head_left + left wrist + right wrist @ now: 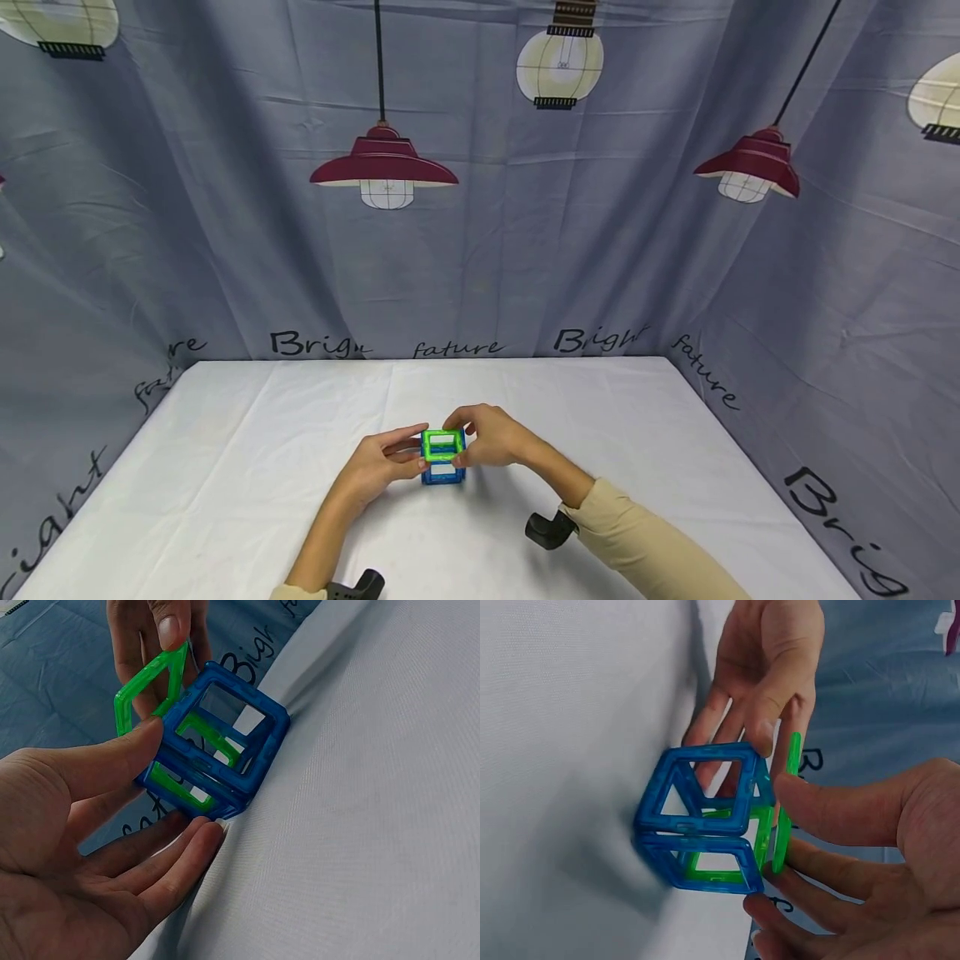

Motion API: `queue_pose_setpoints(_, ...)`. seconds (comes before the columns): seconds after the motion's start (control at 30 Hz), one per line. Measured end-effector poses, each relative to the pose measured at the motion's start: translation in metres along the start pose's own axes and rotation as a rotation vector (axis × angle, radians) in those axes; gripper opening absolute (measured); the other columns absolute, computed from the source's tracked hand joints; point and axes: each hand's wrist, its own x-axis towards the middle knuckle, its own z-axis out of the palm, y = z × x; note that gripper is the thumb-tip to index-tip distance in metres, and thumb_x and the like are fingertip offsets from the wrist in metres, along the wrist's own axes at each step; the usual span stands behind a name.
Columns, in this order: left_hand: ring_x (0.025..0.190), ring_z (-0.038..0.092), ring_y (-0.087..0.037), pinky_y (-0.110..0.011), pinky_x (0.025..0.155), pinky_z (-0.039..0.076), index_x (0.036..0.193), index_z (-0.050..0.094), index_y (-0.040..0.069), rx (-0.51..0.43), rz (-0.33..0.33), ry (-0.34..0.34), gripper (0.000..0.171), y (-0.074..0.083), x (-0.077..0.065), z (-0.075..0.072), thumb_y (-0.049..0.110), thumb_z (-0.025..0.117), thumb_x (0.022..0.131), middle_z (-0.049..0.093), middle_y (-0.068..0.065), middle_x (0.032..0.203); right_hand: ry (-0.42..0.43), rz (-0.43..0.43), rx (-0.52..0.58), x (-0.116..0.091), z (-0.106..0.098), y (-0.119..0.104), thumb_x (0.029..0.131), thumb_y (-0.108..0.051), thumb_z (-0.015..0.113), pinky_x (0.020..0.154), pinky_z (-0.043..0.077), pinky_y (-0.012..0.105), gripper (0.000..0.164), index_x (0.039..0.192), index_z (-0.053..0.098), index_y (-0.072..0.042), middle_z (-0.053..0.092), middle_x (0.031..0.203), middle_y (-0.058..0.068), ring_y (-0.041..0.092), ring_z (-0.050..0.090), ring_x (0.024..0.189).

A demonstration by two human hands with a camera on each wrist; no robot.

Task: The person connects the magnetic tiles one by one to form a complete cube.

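Observation:
On the white table stands a cube-like frame of magnetic tiles [443, 479], blue on the sides nearest me, with a green square also showing through it in both wrist views. My left hand [372, 469] holds the cube at its left side; in the left wrist view the thumb [142, 742] lies on an upper corner and the fingers are spread behind. A loose-looking green square tile [783, 836] is pinched between my right hand's [491, 435] thumb and fingers. It sits at the cube's open top, tilted and partly apart from the rim.
White cloth covers the table [225, 467]. Grey-blue curtains [480, 267] printed with lamps and lettering stand behind it and at both sides. Black wrist-worn devices show below the left hand and beside the right sleeve [637, 533].

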Motion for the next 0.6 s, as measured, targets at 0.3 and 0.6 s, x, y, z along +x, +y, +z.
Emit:
queue_pose_setpoints(0.3,0.123,0.064,-0.035,-0.034,0.093,0.059,0.143,0.058,0.007,-0.011,0.008,-0.012,0.063,0.001,-0.002,-0.001,0.007,0.081,0.084,0.062,-0.024,0.137,0.036,0.016,0.01,-0.001,0.006,0.0,0.078,-0.01,0.085,0.089,0.053,0.048,0.047,0.122,0.069,-0.007,0.069,0.118,0.01,0.034,0.061,0.111)
queue_pose_setpoints(0.6,0.122,0.064,-0.034,-0.035,0.092,0.059,0.142,0.059,0.006,-0.015,0.002,0.004,0.064,0.002,-0.002,0.001,0.007,0.082,0.083,0.062,-0.023,0.137,0.097,-0.003,-0.024,-0.001,0.012,0.0,0.078,-0.011,0.085,0.089,0.055,0.045,0.048,0.123,0.069,-0.004,0.069,0.118,0.012,0.03,0.062,0.106)
